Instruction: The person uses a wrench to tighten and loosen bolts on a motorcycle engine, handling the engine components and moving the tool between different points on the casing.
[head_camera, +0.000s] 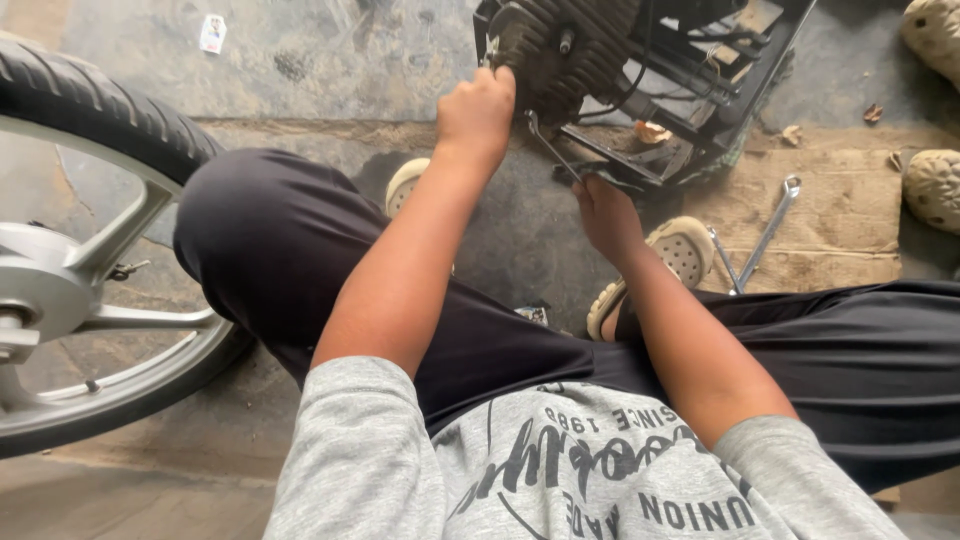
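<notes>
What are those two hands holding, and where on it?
The right hand grips the lower end of a thin metal wrench. The left hand rests against the finned engine; any grip is hidden.

Slim metal wrench (550, 148) angled against finned engine (560, 50).

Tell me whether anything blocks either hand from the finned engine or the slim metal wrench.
Nothing visible does. The left hand is closed against the dark finned engine, and the right hand grips the slim metal wrench reaching up to it.

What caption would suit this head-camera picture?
Seated person's left hand steadies a small engine while the right hand works a wrench beneath it.
</notes>
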